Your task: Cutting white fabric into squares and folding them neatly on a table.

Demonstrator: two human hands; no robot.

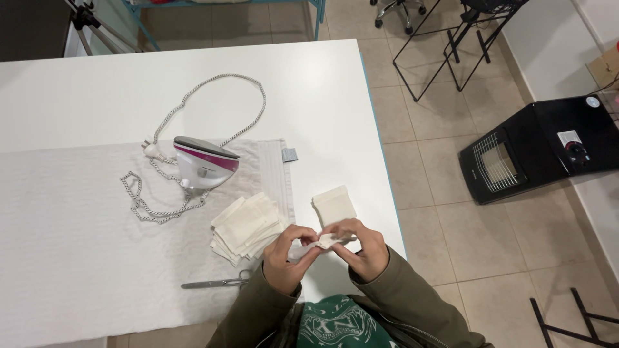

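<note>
Head view is taken down onto a white rectangular table (322, 84); a small grey fabric tag (290, 154) is seen at the edge of a white quilted pressing cloth (71, 225), and a brown cardboard box (606, 67) is glimpsed at the far right wall; a small cream folded fabric piece (327, 241) is pinched between the left hand (285, 256) and the right hand (361, 248), both closed on it near the table's front edge; a fanned stack of cream fabric squares (248, 227) lies just beside the left hand, and a neat cream square pile (333, 205) lies just beyond the right.
</note>
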